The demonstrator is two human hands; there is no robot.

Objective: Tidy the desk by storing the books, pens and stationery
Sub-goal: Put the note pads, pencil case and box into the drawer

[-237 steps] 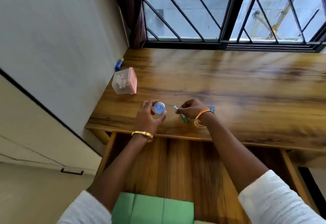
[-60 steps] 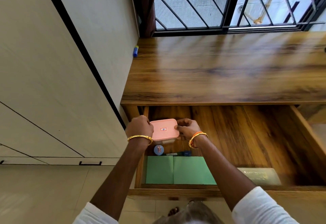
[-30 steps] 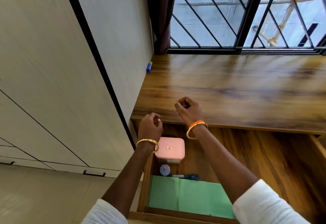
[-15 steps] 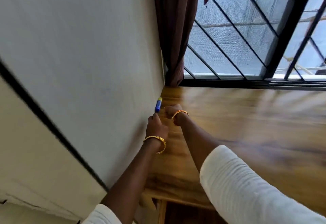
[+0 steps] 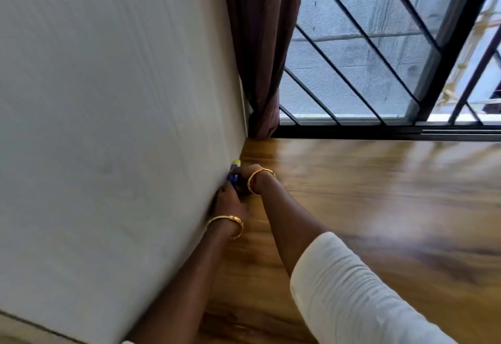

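Since half a second ago: both hands closed in on blue-and-yellow stick (image 5: 233, 172) at wall (image 5: 122, 99), far-left desk (image 5: 366, 208) corner. Left hand (image 5: 227, 201): touching stick; grip indeterminate. Right hand (image 5: 248, 174): curled around stick. Beyond: curtain (image 5: 260, 59), barred window (image 5: 379, 59).

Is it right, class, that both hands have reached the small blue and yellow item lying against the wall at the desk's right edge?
Not quite: the wall runs along the desk's left edge, not its right, as the head view shows. The rest holds: the left hand and right hand meet at the blue and yellow item against that wall.
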